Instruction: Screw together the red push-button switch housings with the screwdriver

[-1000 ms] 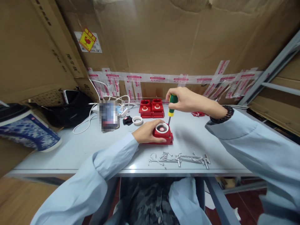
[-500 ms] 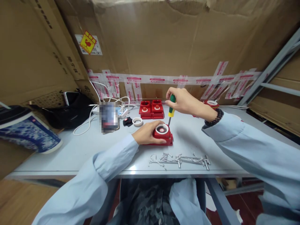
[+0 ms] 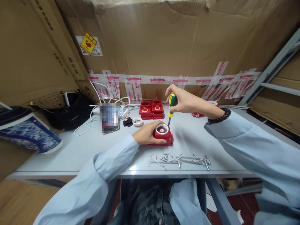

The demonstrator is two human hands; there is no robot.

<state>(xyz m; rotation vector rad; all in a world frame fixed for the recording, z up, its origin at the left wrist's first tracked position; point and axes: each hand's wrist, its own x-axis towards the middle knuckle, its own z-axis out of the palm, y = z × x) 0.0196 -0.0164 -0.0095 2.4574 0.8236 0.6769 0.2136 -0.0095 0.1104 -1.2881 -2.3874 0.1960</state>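
Table edge: the pale tabletop is running along the near side, bearing everything within arm's reach.
Loose metal: small screws and T-ended rods are lying in a strip near the front edge, probably grouped there to be easy to pick from.
Red housing: the red housing is resting on the table just beyond the metal, its white-ringed round part facing up.
Left hand: the left hand is grasping the housing from its left side, thumb along the near face and fingers around the far side, apparently bracing it against twisting.
Screwdriver: the green-and-yellow screwdriver is standing nearly upright, its tip down at the housing's far right corner.
Right hand: the right hand is closing its fingers around the handle from above, seemingly to keep the shaft in line.
Farther back: two red units are sitting side by side before the cardboard wall.
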